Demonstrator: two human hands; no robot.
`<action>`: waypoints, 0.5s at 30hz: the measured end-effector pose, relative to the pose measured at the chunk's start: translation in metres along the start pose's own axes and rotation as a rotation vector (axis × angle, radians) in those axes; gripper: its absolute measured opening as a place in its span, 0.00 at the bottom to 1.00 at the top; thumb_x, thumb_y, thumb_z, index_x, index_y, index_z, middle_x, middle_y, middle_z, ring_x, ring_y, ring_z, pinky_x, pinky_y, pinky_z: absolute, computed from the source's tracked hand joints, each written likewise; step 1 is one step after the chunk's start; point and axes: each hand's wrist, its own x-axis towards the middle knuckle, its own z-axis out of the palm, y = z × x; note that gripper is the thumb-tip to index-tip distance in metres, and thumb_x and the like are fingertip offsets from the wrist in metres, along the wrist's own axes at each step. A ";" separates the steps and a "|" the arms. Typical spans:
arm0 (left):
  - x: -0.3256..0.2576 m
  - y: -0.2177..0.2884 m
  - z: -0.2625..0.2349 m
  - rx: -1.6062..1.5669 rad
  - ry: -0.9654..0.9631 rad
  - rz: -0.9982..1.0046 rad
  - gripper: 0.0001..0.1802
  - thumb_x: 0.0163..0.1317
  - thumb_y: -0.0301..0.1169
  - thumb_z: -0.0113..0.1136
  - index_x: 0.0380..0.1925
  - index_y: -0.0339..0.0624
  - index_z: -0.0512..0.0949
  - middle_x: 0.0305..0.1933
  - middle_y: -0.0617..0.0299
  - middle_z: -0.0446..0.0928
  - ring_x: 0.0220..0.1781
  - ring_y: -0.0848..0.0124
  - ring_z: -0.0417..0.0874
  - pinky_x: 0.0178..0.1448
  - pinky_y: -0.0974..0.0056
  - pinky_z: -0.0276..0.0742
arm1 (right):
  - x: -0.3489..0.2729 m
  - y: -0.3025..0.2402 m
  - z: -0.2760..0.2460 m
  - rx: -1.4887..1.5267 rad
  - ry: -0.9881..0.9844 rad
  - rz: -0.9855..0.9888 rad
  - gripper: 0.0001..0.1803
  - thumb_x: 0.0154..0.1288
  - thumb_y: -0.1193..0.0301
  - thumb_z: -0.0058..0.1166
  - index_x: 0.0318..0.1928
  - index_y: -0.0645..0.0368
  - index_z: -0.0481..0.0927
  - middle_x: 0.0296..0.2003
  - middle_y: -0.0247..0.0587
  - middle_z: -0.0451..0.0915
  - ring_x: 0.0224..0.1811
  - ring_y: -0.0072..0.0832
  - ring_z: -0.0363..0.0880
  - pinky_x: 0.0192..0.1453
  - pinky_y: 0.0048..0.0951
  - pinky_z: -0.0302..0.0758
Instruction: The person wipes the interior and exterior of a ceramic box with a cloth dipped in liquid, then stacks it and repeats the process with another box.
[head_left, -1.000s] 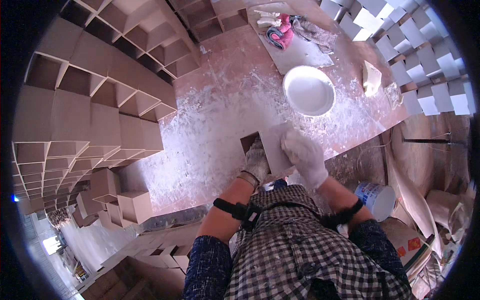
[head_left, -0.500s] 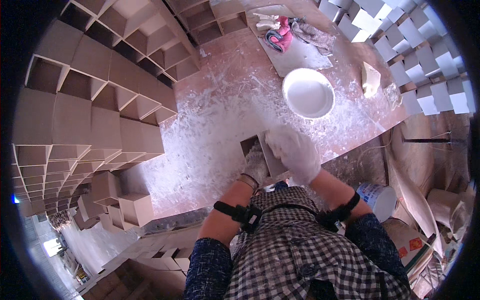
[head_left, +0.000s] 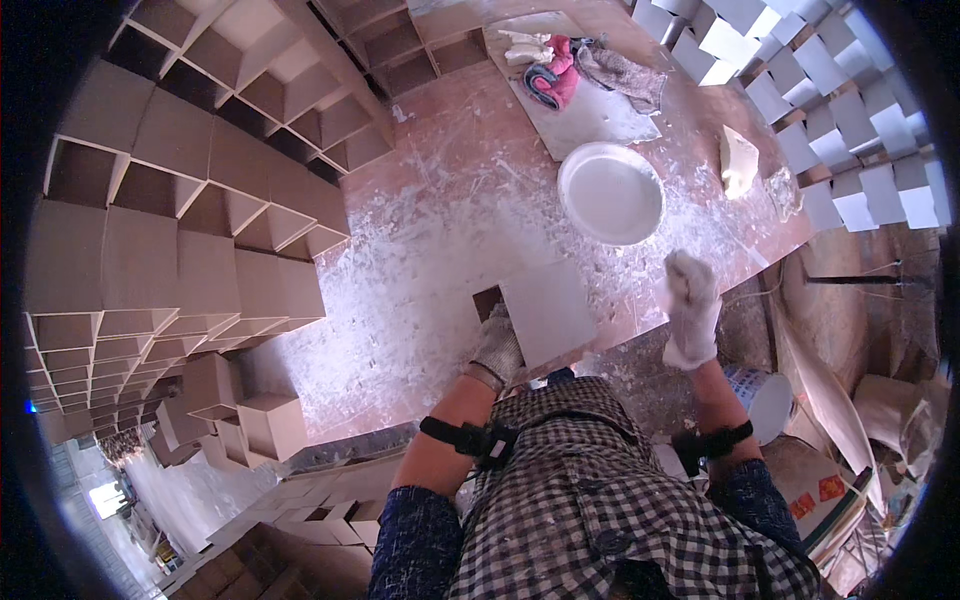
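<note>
My left hand (head_left: 497,343), in a whitish knit glove, reaches into the open end of a square cardboard box (head_left: 548,312) and holds it near the table's front edge. The box's smooth pale side faces up; the fingers inside are mostly hidden. Off to the right of the box, my right hand (head_left: 692,305), gloved in white, is raised and curled closed. Whether anything is inside its fist cannot be made out. Beyond the box stands a round white basin (head_left: 612,195) with white stuff in it.
Stacked open cardboard boxes (head_left: 140,250) line the left side. White-faced boxes (head_left: 820,110) are piled far right. A board (head_left: 590,120) at the back carries a pink cloth (head_left: 563,75) and a grey cloth (head_left: 620,75). A bucket (head_left: 765,400) stands below the table's right edge.
My right hand has left the box's upper side and moved right, baring the pale face. The box has tilted, with that face turned up; my left hand still holds it.
</note>
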 end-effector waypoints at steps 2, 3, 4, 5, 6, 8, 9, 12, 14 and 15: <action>-0.009 -0.032 0.024 -0.494 0.021 -0.058 0.27 0.63 0.50 0.53 0.56 0.46 0.73 0.55 0.56 0.75 0.56 0.59 0.75 0.59 0.57 0.73 | 0.037 0.016 -0.011 -0.837 0.044 -0.346 0.20 0.61 0.82 0.53 0.54 0.51 0.76 0.51 0.42 0.73 0.55 0.32 0.71 0.60 0.33 0.71; -0.014 -0.044 0.032 -0.998 0.041 -0.100 0.29 0.57 0.48 0.59 0.57 0.50 0.73 0.59 0.53 0.73 0.60 0.55 0.72 0.65 0.58 0.67 | 0.052 0.029 -0.016 -0.818 0.038 -0.352 0.20 0.61 0.82 0.53 0.54 0.51 0.76 0.51 0.42 0.73 0.55 0.32 0.71 0.60 0.33 0.71; -0.010 -0.036 0.030 -1.002 0.029 -0.086 0.29 0.57 0.48 0.59 0.57 0.50 0.73 0.59 0.53 0.73 0.60 0.55 0.72 0.65 0.58 0.67 | 0.061 0.034 -0.026 -0.761 0.046 -0.349 0.22 0.58 0.85 0.52 0.53 0.52 0.76 0.50 0.41 0.73 0.53 0.30 0.72 0.58 0.33 0.72; -0.006 -0.028 0.027 -0.952 0.043 -0.031 0.30 0.59 0.51 0.56 0.59 0.50 0.71 0.60 0.54 0.72 0.61 0.55 0.71 0.65 0.55 0.67 | 0.067 0.036 -0.038 -0.704 0.054 -0.347 0.24 0.55 0.88 0.50 0.52 0.52 0.76 0.49 0.40 0.73 0.52 0.29 0.72 0.57 0.32 0.73; -0.006 -0.019 0.022 -0.894 0.065 0.009 0.31 0.62 0.54 0.52 0.61 0.51 0.70 0.61 0.55 0.72 0.62 0.55 0.70 0.66 0.52 0.66 | 0.070 0.037 -0.039 -0.702 0.059 -0.347 0.24 0.55 0.88 0.50 0.52 0.52 0.76 0.49 0.40 0.73 0.52 0.29 0.72 0.57 0.32 0.73; -0.006 -0.011 0.009 -0.932 0.049 -0.124 0.32 0.62 0.55 0.50 0.62 0.50 0.69 0.61 0.56 0.71 0.62 0.55 0.70 0.66 0.52 0.66 | 0.073 0.034 -0.031 -0.446 -0.125 -0.219 0.15 0.61 0.73 0.57 0.50 0.56 0.78 0.48 0.40 0.75 0.47 0.27 0.75 0.53 0.32 0.73; 0.000 -0.003 0.008 -1.014 0.019 -0.215 0.32 0.63 0.55 0.49 0.62 0.50 0.69 0.61 0.56 0.71 0.62 0.55 0.70 0.66 0.51 0.67 | 0.062 0.029 -0.040 -0.320 -0.110 0.026 0.20 0.55 0.75 0.57 0.51 0.58 0.78 0.48 0.40 0.76 0.49 0.29 0.75 0.55 0.32 0.73; -0.008 0.008 -0.005 -1.339 0.033 -0.499 0.33 0.64 0.57 0.47 0.63 0.50 0.68 0.62 0.56 0.71 0.63 0.56 0.70 0.66 0.51 0.67 | 0.070 -0.001 -0.027 -0.251 -0.008 0.024 0.26 0.48 0.81 0.50 0.52 0.61 0.78 0.48 0.39 0.78 0.55 0.28 0.73 0.59 0.29 0.69; -0.019 0.012 -0.012 -1.475 0.060 -0.611 0.34 0.64 0.58 0.45 0.63 0.50 0.67 0.62 0.57 0.71 0.63 0.56 0.70 0.65 0.51 0.68 | 0.084 -0.003 -0.026 -0.149 0.340 0.166 0.24 0.50 0.82 0.49 0.51 0.62 0.79 0.49 0.40 0.78 0.56 0.28 0.72 0.60 0.29 0.69; -0.026 0.014 -0.016 -1.517 0.075 -0.653 0.34 0.64 0.59 0.44 0.63 0.50 0.67 0.62 0.57 0.71 0.63 0.56 0.70 0.65 0.51 0.68 | 0.097 -0.003 -0.041 -0.163 0.360 0.143 0.24 0.50 0.82 0.49 0.51 0.62 0.79 0.49 0.40 0.78 0.56 0.28 0.72 0.60 0.29 0.69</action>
